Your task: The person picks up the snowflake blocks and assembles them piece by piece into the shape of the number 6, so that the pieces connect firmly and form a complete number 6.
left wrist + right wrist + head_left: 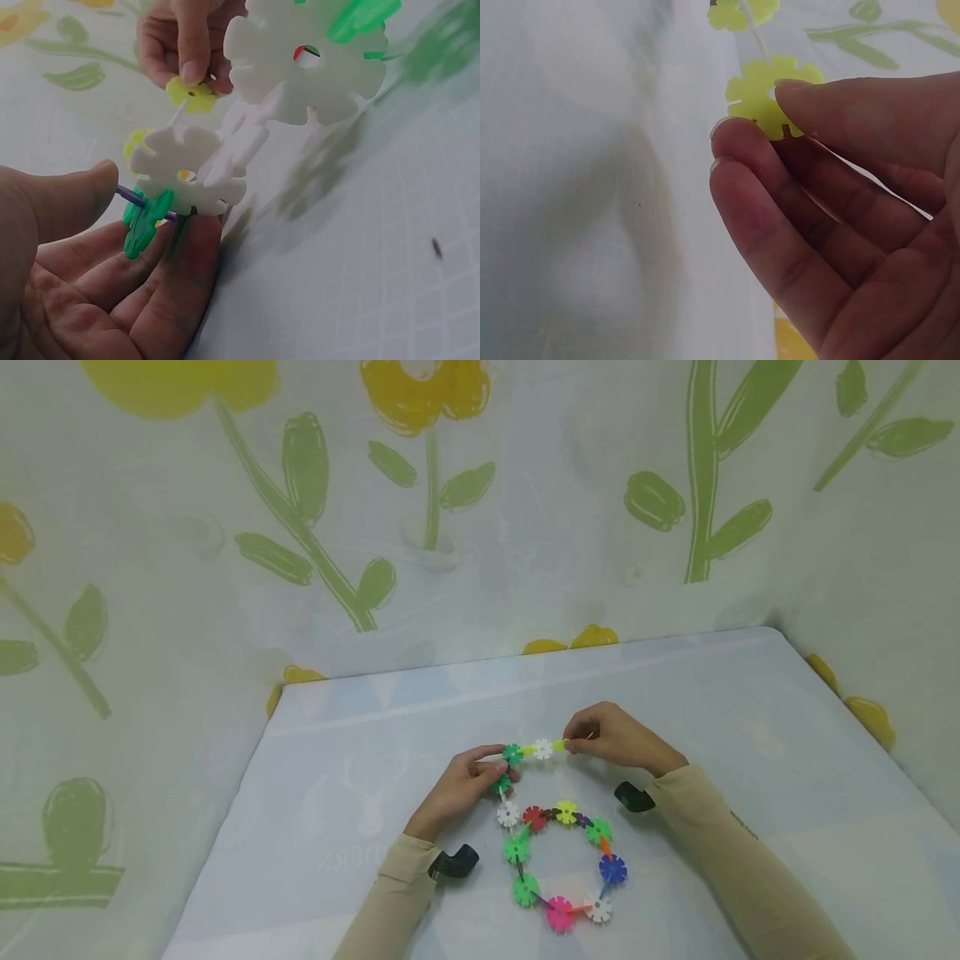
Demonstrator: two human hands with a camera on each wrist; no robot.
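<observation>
Notched plastic snowflake discs link into a chain; its lower part forms a ring on the table, with a pink disc (559, 914) and a blue disc (612, 870). My left hand (467, 783) holds the raised part at the green discs (513, 754). In the left wrist view its thumb touches a purple disc (129, 196) seen edge-on, slotted by a green disc (147, 223). My right hand (617, 737) pinches a yellow disc (774, 94) at the chain's end between thumb and fingers. Between the hands hangs a white disc (543, 749).
The chain lies on a pale table (330, 818), bounded at the back and sides by a flower-printed curtain (525, 543). A black wrist mount (455, 862) juts from the left sleeve, another black mount (633, 797) from the right sleeve.
</observation>
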